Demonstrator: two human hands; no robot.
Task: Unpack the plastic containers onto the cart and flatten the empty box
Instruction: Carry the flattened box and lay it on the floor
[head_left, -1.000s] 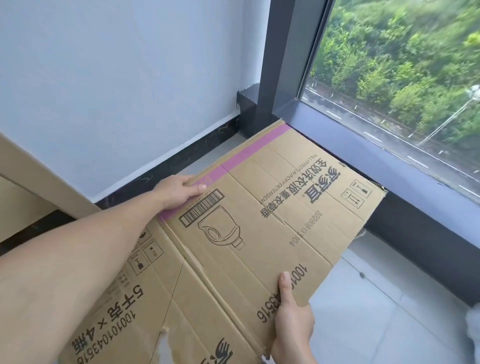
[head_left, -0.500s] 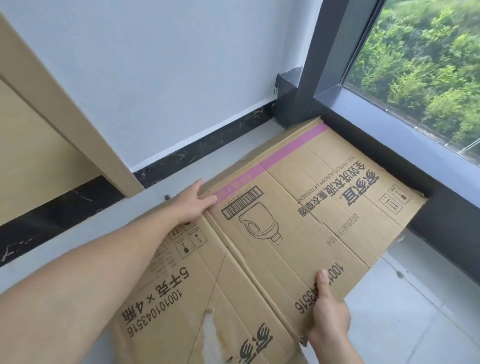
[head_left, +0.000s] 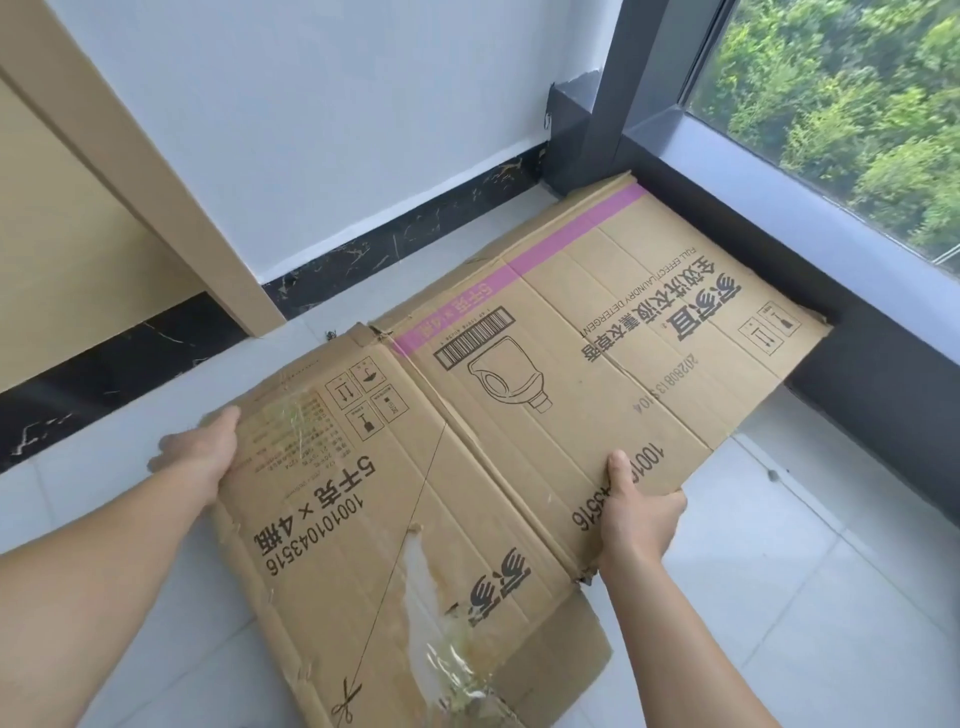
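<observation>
Box (head_left: 519, 415), one, flattened, held by two: left grip (head_left: 200, 457), right grip (head_left: 639, 514).

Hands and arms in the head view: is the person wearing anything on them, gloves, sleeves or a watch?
Nothing worn shows. The left hand and right hand are bare: no gloves, rings or watch. The left forearm and right forearm are uncovered to the frame edge, with no sleeves or bands.
</observation>
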